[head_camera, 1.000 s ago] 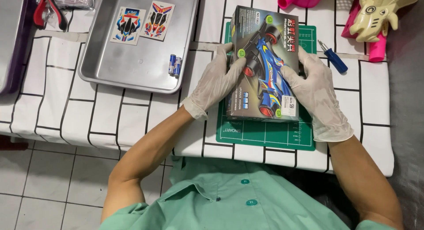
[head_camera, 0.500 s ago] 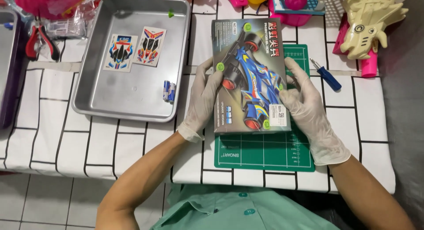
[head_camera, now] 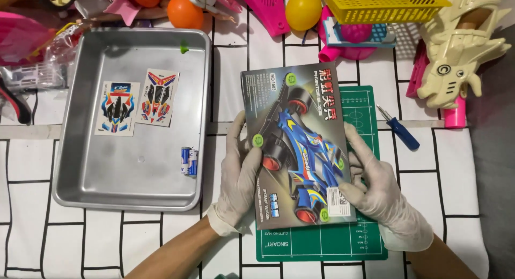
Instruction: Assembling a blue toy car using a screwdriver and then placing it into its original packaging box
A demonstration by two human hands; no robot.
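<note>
You hold a flat grey cardboard model-kit box with a blue racing car printed on its lid (head_camera: 296, 147) near the centre of the view. Your left hand (head_camera: 238, 174), in a thin white glove, has its fingers closed on the box's nine o'clock edge, thumb lying on the lid. Your right hand (head_camera: 378, 185), gloved the same way, grips the edge at four o'clock, its fingers wrapped onto the lid's lower corner. The box lies tilted, its top leaning toward eleven o'clock, above a green cutting mat (head_camera: 322, 244) that shows under it at six and three o'clock.

At nine o'clock from the box sits a shallow steel tray (head_camera: 134, 188) on the white tabletop with black grid lines (head_camera: 43, 231). In the tray lie two sticker sheets with car graphics (head_camera: 137, 102) and, at its four o'clock corner, a small blue-and-silver battery pair (head_camera: 189, 161). At three o'clock of the box, just off the mat, rests a small blue-handled screwdriver (head_camera: 398, 128). Around twelve o'clock stand a yellow plastic basket (head_camera: 383, 5), a yellow ball (head_camera: 303, 10) and an orange ball (head_camera: 182, 12); at two o'clock lies a cream toy blaster (head_camera: 461, 54).
</note>
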